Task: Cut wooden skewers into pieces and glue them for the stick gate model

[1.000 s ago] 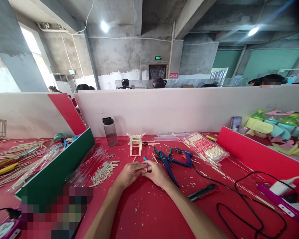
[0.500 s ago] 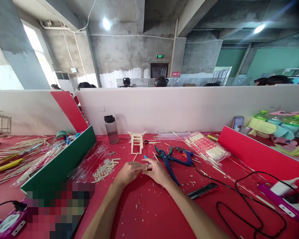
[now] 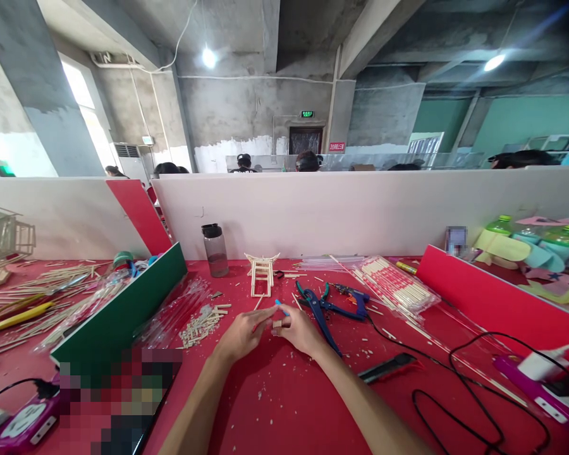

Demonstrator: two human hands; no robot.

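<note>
The person's 2 bare hands came close to each other over the red table (image 3: 265,430). The right hand (image 3: 298,332) pinched a small block of pale wood (image 3: 277,323) between its thumb and its fingers, just above the table. The left hand (image 3: 241,333) had its fingers stretched forward and close together, and their tips were just beside the right forefinger. Whether they touched it, or pinched something, I could not tell. A blue tip (image 3: 279,304) showed beyond the right forefinger; the rest of this object was hidden from me.

Behind the hands, 1 little frame of sticks (image 3: 262,278) stood upright. Near the left hand lay a heap of short cut pieces (image 3: 201,327). On the right hand's side I saw a blue-handled cutter (image 3: 318,309) and, just beside it, a blue glue gun (image 3: 359,304). Farther back lay a packet of sticks (image 3: 398,281). A black utility knife (image 3: 389,366) lay near the right forearm, and a dark-lidded bottle (image 3: 215,253) stood near the white partition (image 3: 313,215).
</note>
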